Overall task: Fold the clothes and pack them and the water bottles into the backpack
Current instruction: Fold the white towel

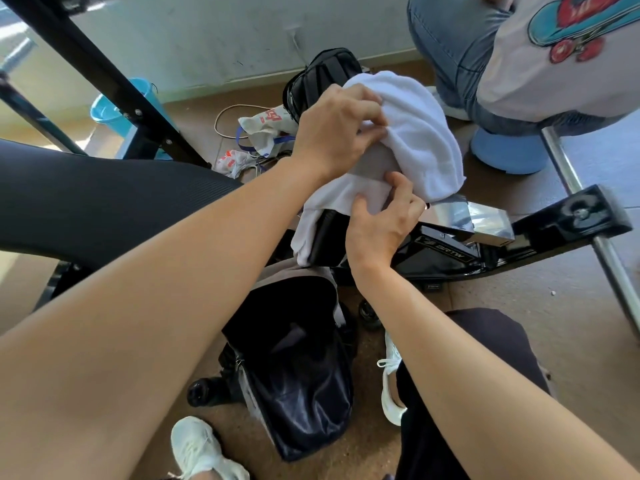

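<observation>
Above the backpack (301,382), 2 hands (336,133) (381,223) pinch cloth (422,133).

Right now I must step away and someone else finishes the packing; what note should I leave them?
Left hand pinches the white garment near its top.
Right hand grips its lower fold.
The garment is held bunched, beyond the backpack, which stands open on the floor.
Done: nothing seen inside the backpack.
Left: finish the fold, pack it; water bottles are not in view.
</observation>
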A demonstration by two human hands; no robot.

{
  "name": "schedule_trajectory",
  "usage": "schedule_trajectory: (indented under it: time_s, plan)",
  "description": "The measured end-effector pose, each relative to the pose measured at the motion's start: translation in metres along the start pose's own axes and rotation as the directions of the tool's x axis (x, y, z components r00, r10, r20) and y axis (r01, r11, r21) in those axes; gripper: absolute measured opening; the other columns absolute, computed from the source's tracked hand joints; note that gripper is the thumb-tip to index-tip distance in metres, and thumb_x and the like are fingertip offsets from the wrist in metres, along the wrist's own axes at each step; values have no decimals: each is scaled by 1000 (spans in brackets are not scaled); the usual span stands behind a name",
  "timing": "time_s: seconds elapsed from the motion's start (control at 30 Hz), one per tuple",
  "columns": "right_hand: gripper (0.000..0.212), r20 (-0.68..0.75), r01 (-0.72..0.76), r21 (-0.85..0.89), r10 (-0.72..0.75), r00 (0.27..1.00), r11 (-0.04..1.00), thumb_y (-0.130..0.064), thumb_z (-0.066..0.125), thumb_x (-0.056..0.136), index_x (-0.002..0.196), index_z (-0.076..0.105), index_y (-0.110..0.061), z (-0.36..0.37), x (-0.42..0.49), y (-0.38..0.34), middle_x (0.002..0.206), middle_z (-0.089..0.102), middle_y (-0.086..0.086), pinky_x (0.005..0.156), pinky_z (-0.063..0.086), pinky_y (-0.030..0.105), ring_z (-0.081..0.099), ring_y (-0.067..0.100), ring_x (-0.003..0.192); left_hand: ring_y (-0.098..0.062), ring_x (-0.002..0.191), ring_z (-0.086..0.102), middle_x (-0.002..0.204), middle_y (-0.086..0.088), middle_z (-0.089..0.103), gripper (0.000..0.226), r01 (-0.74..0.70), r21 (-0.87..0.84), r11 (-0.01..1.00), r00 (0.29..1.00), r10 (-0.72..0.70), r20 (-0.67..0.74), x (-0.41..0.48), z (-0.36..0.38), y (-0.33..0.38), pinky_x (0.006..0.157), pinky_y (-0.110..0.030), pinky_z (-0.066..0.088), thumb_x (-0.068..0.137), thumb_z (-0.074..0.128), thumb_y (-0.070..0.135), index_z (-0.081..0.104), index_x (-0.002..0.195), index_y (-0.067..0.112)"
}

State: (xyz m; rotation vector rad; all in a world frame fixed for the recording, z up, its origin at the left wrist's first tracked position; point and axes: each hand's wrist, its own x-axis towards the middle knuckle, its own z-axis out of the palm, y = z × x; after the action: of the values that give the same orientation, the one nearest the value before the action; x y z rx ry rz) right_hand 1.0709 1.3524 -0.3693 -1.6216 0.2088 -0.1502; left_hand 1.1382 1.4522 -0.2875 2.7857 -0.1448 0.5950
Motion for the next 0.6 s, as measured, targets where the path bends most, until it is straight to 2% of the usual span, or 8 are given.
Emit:
schedule_trajectory:
  time_s: [0.1,0.2,0.23,0.33,0.37,0.47,0.6]
  plan:
    - [49,-8,-10,-40,10,1000,999,-15,71,84,130,58,-22,-2,0,0,128,40,3,101,34,25,42,26,119,-26,97,66,105,0,75,27,220,-155,963,964,-239,-117,6,-4,4,80,-34,49,96,57,35,71,107,15]
    - [50,0,-3,-59,3,1000,998,-16,74,84,130,56,-14,-2,1,0,140,39,11,113,36,39,39,33,129,-22,91,58,98,-2,68,23,386,-337,859,846,-475,-242,7,-16,-2,74,-28,35,105,49,23,63,108,5]
    - [51,1,-7,-54,7,1000,999,-16,73,84,131,54,-12,-2,1,0,140,38,11,114,36,41,37,34,131,-19,89,55,95,2,64,19,425,-388,818,809,-535,-243,3,-22,-7,73,-26,35,106,47,21,60,106,7]
    - [56,-8,-14,-8,14,1000,1000,-10,70,85,138,50,-13,-3,1,-3,130,37,-4,105,36,30,37,28,132,-7,84,52,91,11,56,12,499,-461,734,739,-638,-217,-20,-42,-28,73,-18,40,107,46,22,52,102,14]
    - [54,-7,-4,-7,3,1000,1000,-10,69,86,136,52,-16,-3,1,-4,127,36,-5,104,38,31,38,27,129,-7,87,53,93,10,57,12,519,-475,711,721,-663,-204,-31,-48,-33,75,-17,42,107,46,24,53,103,14]
    - [47,30,-10,-3,10,999,1000,-19,69,86,128,50,-29,-2,0,-4,131,41,0,101,46,40,43,26,122,-12,95,57,103,2,61,16,562,-544,623,660,-734,-160,-69,-65,-44,80,-20,48,106,48,27,57,108,13]
    - [56,64,-3,9,2,998,1000,-24,72,83,133,48,-30,-3,-2,2,135,40,2,101,47,36,45,24,123,-25,102,67,108,-9,69,19,602,-676,425,516,-853,-77,-121,-83,-53,86,-38,57,101,52,30,63,106,15]
